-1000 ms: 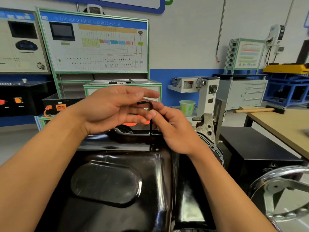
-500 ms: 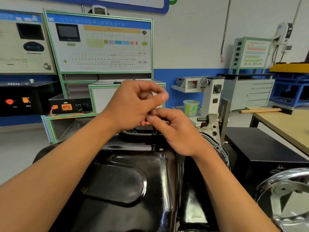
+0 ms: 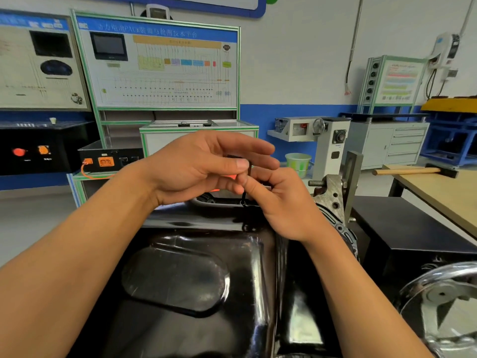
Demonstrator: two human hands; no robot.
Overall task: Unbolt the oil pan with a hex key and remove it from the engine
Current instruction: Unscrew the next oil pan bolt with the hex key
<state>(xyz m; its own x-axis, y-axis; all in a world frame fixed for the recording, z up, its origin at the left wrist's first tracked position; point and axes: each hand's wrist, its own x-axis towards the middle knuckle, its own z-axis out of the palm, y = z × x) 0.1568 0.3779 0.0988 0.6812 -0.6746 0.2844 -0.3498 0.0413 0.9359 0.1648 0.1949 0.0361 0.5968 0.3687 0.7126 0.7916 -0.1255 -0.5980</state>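
Observation:
A glossy black oil pan [image 3: 180, 280] fills the lower middle of the head view, its bottom facing up. A thin black hex key [image 3: 244, 197] stands upright in a bolt on the pan's far flange. My left hand [image 3: 196, 166] pinches the key's bent top between thumb and fingers, the other fingers stretched out. My right hand [image 3: 281, 202] sits just right of the key, its fingers curled round the shaft. Most of the key is hidden by both hands.
A grey engine flange [image 3: 333, 197] on a stand rises right of my hands, with a chrome handwheel [image 3: 438, 306] at the lower right. A wooden table [image 3: 444, 192] with a hammer [image 3: 413, 171] stands right. Training panels [image 3: 160, 68] and cabinets line the back wall.
My left hand swung round the key's top, from flat to a fist and back to stretched fingers, turning the short arm. The right hand stayed on the shaft.

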